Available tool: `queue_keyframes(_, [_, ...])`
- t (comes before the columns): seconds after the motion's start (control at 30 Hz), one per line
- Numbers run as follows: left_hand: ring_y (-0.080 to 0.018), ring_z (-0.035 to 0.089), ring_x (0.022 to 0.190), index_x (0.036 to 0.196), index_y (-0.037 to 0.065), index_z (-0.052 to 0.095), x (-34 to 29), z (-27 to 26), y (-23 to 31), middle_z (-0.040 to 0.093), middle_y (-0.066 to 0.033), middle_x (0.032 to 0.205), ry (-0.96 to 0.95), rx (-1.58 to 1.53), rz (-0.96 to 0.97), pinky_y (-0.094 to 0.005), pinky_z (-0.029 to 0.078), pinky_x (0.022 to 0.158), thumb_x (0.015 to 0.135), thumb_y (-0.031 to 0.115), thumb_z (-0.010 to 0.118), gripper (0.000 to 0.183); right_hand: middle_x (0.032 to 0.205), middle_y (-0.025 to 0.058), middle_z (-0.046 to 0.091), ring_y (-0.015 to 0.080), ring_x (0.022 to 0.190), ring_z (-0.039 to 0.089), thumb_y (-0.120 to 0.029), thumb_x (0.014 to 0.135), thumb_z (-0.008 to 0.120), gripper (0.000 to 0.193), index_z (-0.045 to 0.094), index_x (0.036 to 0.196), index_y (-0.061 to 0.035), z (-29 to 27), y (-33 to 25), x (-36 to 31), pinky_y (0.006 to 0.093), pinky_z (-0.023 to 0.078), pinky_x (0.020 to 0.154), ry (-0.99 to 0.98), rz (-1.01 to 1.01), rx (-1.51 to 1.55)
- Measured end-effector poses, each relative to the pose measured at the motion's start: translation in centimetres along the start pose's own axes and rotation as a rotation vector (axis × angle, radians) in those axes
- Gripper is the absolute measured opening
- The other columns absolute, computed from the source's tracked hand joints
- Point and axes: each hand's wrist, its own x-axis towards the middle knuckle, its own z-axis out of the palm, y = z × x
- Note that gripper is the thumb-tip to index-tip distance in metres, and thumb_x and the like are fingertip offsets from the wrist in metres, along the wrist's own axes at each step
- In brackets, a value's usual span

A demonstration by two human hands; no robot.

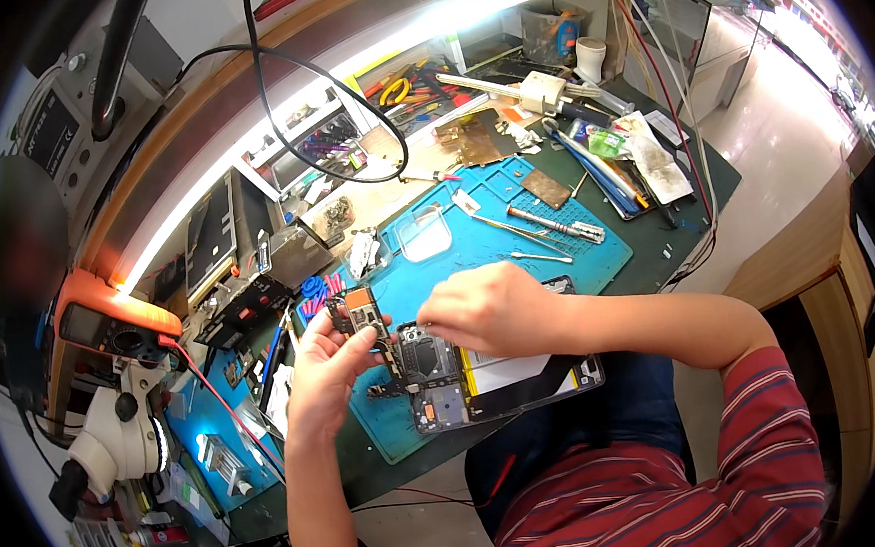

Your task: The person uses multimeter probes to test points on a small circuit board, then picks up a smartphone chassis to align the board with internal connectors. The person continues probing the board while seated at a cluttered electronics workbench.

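My left hand [325,369] pinches a phone circuit board [363,316] between thumb and fingers, tilted up beside the opened phone's left end. The opened phone [449,405] lies face down across the front edge of the blue work mat [407,438], with its inner frame and pale battery [509,372] exposed. Over the phone's upper left part, my right hand [495,308] is closed, its fingertips pressed together close to the board. Whatever they may hold is too small or hidden. My right forearm passes above the phone's right end.
Tweezers [505,227], a screwdriver [555,224] and a clear plastic box [423,234] lie on the mat beyond my hands. At left stand an orange multimeter [115,323] and a white microscope [117,434]. A black cable [329,80] loops overhead.
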Motion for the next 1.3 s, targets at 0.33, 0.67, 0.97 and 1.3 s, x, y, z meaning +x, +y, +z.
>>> queue_keyframes(0.33, [-0.0241, 0.067, 0.106, 0.129, -0.002, 0.049, 0.5, 1.4, -1.1, 0.065, -0.0146, 0.116, 0.004, -0.125, 0.056, -0.0358, 0.054, 0.094, 0.09, -0.001, 0.068, 0.043, 0.089, 0.0127, 0.074, 0.0251, 0.079, 0.072, -0.016, 0.088, 0.069, 0.018, 0.073, 0.101, -0.0048, 0.3, 2.3, 0.8, 0.0339, 0.056, 0.073, 0.033, 0.412, 0.59])
queue_keyframes(0.67, [-0.0181, 0.068, 0.094, 0.125, 0.0, 0.05, 2.1, 2.8, -1.4, 0.068, -0.0094, 0.105, 0.036, 0.07, 0.031, -0.0304, 0.056, 0.083, 0.091, 0.0, 0.069, 0.04, 0.095, 0.0116, 0.074, 0.0186, 0.084, 0.072, -0.016, 0.092, 0.069, 0.021, 0.071, 0.106, -0.0011, 0.3, 3.4, 0.4, 0.0318, 0.056, 0.073, -0.028, 0.465, 0.767])
queue_keyframes(0.97, [-0.0159, 0.049, 0.075, 0.11, 0.01, 0.049, 0.8, 0.9, -1.0, 0.053, -0.0024, 0.088, -0.531, -0.729, 0.036, -0.0334, 0.044, 0.068, 0.082, 0.011, 0.074, 0.038, 0.094, 0.0116, 0.073, 0.0252, 0.084, 0.069, -0.029, 0.093, 0.067, 0.027, 0.072, 0.104, -0.004, 0.3, 3.2, 0.1, 0.0356, 0.054, 0.074, -0.093, 0.43, 0.688])
queue_keyframes(1.3, [-0.0145, 0.051, 0.076, 0.109, 0.01, 0.048, 1.1, 1.0, -1.5, 0.048, -0.0023, 0.091, -0.583, -0.861, 0.013, -0.0298, 0.047, 0.061, 0.084, 0.006, 0.072, 0.035, 0.092, 0.012, 0.073, 0.026, 0.082, 0.069, -0.03, 0.094, 0.067, 0.028, 0.072, 0.1, -0.0031, 0.2, 3.0, -0.1, 0.0356, 0.054, 0.073, -0.049, 0.393, 0.698])
